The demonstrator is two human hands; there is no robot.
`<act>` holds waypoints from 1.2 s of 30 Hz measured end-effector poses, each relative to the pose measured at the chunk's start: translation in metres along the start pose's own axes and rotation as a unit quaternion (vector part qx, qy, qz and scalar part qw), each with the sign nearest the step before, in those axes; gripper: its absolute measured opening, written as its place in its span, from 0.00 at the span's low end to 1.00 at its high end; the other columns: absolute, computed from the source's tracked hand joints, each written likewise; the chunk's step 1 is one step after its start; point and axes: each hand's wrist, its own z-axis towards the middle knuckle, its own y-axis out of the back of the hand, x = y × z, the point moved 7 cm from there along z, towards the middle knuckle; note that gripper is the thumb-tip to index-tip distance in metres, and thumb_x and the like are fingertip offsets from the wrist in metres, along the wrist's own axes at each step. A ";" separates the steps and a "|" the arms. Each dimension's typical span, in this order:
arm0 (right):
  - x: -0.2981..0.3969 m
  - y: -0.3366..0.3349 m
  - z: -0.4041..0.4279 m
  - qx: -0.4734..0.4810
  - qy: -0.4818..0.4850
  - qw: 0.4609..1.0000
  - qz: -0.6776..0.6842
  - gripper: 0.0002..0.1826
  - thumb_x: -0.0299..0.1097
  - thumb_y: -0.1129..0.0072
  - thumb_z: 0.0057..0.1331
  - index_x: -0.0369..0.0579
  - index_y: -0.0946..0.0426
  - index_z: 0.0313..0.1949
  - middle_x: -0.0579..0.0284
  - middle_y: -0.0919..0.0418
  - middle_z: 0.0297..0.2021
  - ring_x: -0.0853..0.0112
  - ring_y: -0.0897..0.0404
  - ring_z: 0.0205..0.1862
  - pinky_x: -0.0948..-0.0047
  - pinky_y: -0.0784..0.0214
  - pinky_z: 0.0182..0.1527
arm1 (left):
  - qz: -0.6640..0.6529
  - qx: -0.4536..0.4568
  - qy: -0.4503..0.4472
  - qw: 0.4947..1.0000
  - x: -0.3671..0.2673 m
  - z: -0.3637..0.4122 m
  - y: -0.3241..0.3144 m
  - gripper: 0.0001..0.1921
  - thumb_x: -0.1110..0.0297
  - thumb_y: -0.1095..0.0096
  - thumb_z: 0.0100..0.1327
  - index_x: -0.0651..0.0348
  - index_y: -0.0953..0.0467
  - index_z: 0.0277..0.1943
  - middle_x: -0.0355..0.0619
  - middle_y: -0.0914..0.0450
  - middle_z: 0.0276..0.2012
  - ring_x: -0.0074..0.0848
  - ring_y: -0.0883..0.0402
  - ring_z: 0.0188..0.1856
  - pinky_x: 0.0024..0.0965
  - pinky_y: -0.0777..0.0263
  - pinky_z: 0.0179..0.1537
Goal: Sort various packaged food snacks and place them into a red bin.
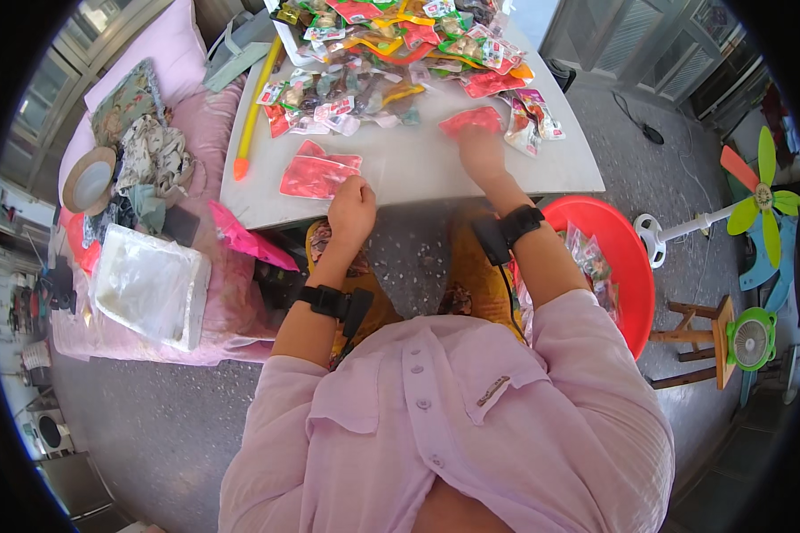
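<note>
My left hand (352, 212) is at the near edge of the white table, its fingers curled onto the corner of flat red sealed packets (317, 176) that overlap each other. Farther right, my right hand (482, 152) reaches over the table and touches another red packet (470, 120). Its fingers are blurred, so whether they grip the packet is unclear. Close to its right lie white-and-red printed food packets (523, 130). Beyond both hands spreads a heap of small sealed food packets (367, 86) in clear, green, red and orange wrapping.
A yellow stick with an orange tip (250, 120) lies along the left side of the white table (407, 180). A red basin (630, 266) holding packets stands below right. On the pink-covered bed (220, 293) at left rests a white foam box (153, 286). A fan (763, 196) stands at right.
</note>
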 end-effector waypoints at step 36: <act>0.002 0.013 -0.015 -0.107 0.103 0.989 -0.019 0.05 0.27 0.61 0.49 0.43 0.37 0.26 0.52 0.30 0.27 0.60 0.30 0.31 0.65 0.36 0.30 | -0.349 0.367 -0.548 0.666 -0.347 -0.113 0.152 0.10 0.69 0.49 0.43 0.58 0.31 0.31 0.44 0.34 0.17 0.31 0.33 0.17 0.33 0.40 0.18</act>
